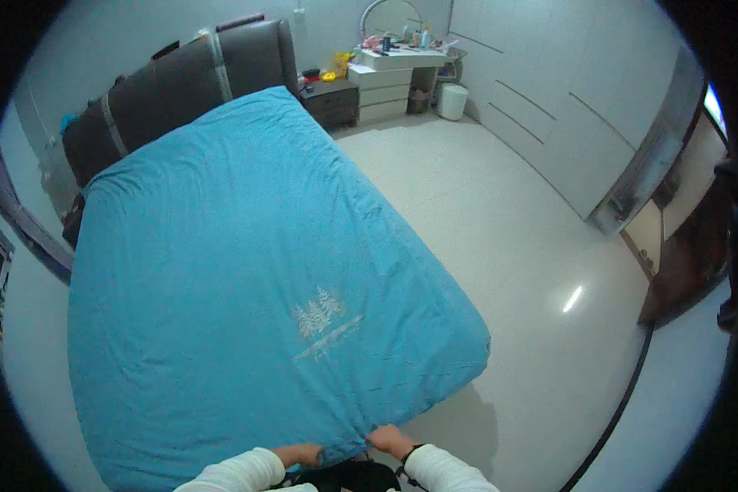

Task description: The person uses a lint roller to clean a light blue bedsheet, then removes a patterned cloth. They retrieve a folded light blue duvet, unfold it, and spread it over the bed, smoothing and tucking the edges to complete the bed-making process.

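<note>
A blue fitted sheet (213, 246) with a white tree print covers the mattress of a large bed. Faint creases run across it, and folds gather toward my hands at the foot edge. My left hand (302, 455) is closed on the sheet's edge near the bottom of the view. A little to its right, my right hand (391, 440) grips the same edge, with the cloth drawn into a pucker beside the fingers. White sleeves cover both forearms, and a dark band circles the right wrist.
At the far end stands a dark padded headboard (250, 57). Beside it are a dark nightstand (333, 102), a white dressing table (383, 82) and a white bin (453, 102). Pale tiled floor (467, 213) runs along the bed's right side to white wardrobes (549, 107). A brown door (689, 254) stands at the right.
</note>
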{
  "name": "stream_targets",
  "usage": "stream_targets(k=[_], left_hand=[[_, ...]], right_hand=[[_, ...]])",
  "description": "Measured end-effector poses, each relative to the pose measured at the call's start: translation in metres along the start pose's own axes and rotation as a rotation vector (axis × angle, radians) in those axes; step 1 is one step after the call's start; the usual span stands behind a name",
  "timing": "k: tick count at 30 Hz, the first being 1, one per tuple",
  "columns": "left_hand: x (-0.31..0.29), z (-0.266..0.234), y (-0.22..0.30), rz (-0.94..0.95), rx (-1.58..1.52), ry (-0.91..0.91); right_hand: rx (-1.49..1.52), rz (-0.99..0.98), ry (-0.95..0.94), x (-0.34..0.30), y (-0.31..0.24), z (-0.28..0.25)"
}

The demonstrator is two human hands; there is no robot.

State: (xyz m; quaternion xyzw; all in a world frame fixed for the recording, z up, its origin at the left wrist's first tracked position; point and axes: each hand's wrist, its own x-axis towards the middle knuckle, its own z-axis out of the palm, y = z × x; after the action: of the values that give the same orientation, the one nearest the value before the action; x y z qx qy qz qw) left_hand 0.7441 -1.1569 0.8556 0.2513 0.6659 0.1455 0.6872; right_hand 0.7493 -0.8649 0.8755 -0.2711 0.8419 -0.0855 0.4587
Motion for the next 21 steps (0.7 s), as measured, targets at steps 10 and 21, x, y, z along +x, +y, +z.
stream_targets(k=[10,21], left_hand=[[-0.006,-0.108,0.090,-0.060,-0.026,0.239],[0.105,-0.167,0.264,-0.236,0.041,0.612]], right_hand=[[0.504,0.806,0.789,-0.125,0.205,-0.066],[0.413,0.728,0.660,-0.099,0.376,-0.132]])
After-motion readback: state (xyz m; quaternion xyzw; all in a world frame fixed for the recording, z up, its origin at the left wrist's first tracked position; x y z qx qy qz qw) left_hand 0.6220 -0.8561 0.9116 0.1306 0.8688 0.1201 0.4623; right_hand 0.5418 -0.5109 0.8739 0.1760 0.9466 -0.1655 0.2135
